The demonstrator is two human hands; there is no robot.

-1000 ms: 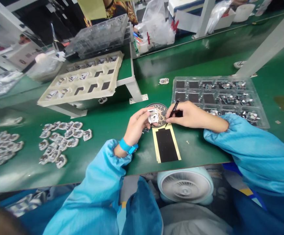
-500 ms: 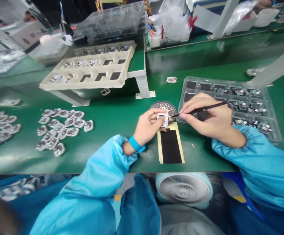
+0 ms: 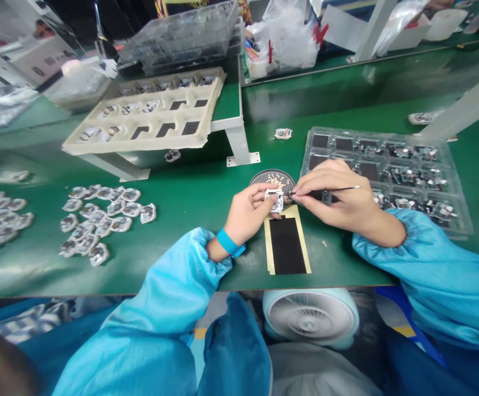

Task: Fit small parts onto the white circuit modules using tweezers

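Note:
Between its thumb and fingers, my left hand (image 3: 249,212) holds a small white-framed electronic part (image 3: 276,201). My right hand (image 3: 336,198) is closed in a pinch around a pair of dark, thin tweezers (image 3: 344,189), whose tip reaches the right edge of the part. Whether the tip carries anything is too small to tell. Partly behind both hands lies a round dark mesh dish (image 3: 259,177) with many tiny tan pieces (image 3: 275,177) in it. Just below the hands, a black pad edged with yellow tape (image 3: 288,247) lies on the green table.
Several similar white parts (image 3: 99,212) lie in groups on the left. A clear compartment tray (image 3: 462,190) with circuit pieces is partly behind my right hand. A cream tray (image 3: 140,146) rests on a raised stand (image 3: 237,146). A fan (image 3: 311,316) is below the table edge.
My right hand has moved left, bringing the tweezers' tip from beside the part up to its right edge. The tweezers now lie flatter. My left hand stays nearly still with the part.

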